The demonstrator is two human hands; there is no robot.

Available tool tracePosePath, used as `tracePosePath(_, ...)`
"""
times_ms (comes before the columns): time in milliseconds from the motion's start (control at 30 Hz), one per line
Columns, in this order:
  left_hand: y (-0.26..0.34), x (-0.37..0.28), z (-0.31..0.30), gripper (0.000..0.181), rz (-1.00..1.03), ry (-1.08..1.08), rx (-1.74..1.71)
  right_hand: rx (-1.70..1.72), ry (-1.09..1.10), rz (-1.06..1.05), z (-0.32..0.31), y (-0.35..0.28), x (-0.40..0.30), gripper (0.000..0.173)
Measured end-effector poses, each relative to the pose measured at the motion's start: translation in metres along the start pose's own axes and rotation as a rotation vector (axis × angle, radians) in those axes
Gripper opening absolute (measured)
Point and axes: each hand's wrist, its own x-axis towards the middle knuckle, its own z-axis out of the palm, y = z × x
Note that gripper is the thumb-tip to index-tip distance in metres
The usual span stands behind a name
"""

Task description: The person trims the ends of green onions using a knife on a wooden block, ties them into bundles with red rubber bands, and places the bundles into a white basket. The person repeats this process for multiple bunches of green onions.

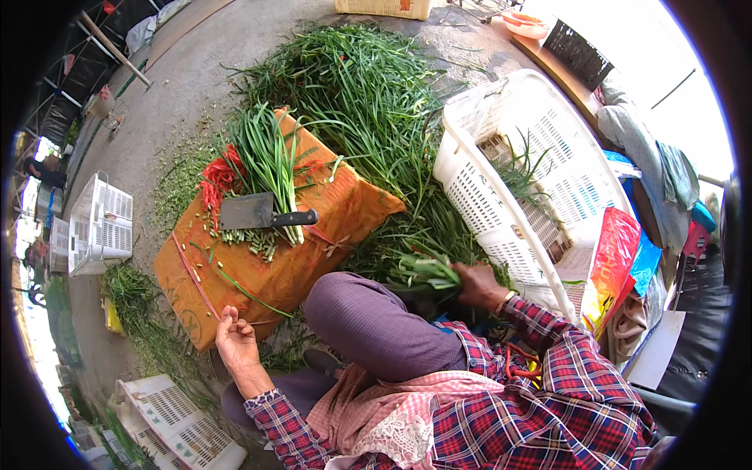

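Observation:
My right hand [480, 286] grips a bunch of green leafy stalks [426, 271], which looks blurred, beside my knee. Over the near left corner of an orange-covered block [329, 258], my left hand [236, 341] is raised with curled fingers at a thin pink strip [194, 276]; whether it holds the strip I cannot tell. On the block lie a cleaver [249, 211] with a black handle, a bundle of long green stalks with pale ends [276, 164], short cut stalk pieces [255, 241] and red plastic ties [220, 176].
A big heap of long green leaves [352, 88] lies beyond the block. To the right stands a large white plastic basket [470, 161] with some leaves inside. White crates [100, 229] stand at the left, another [182, 423] at lower left. Trimmings litter the floor.

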Motion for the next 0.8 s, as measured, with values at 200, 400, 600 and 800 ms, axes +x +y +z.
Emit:
tracePosePath(200, -0.005, 0.001, 0.009, 0.025, 0.000, -0.024, -0.031, 0.254, 0.335, -0.079, -0.163, -0.029, 0.065, 0.073)
tracePosePath(400, -0.007, 0.001, 0.018, 0.026, 0.000, -0.027, -0.003, 0.041, 0.620, -0.129, -0.345, -0.078, 0.243, 0.062)
tracePosePath(600, -0.007, -0.003, 0.023, 0.026, 0.010, 0.037, 0.018, -0.197, 0.809, -0.117, -0.396, -0.074, 0.394, 0.052)
tracePosePath(800, -0.004, -0.009, 0.018, 0.032, -0.011, -0.022, 0.030, -0.244, 0.085, 0.099, -0.210, -0.021, 0.373, 0.044)
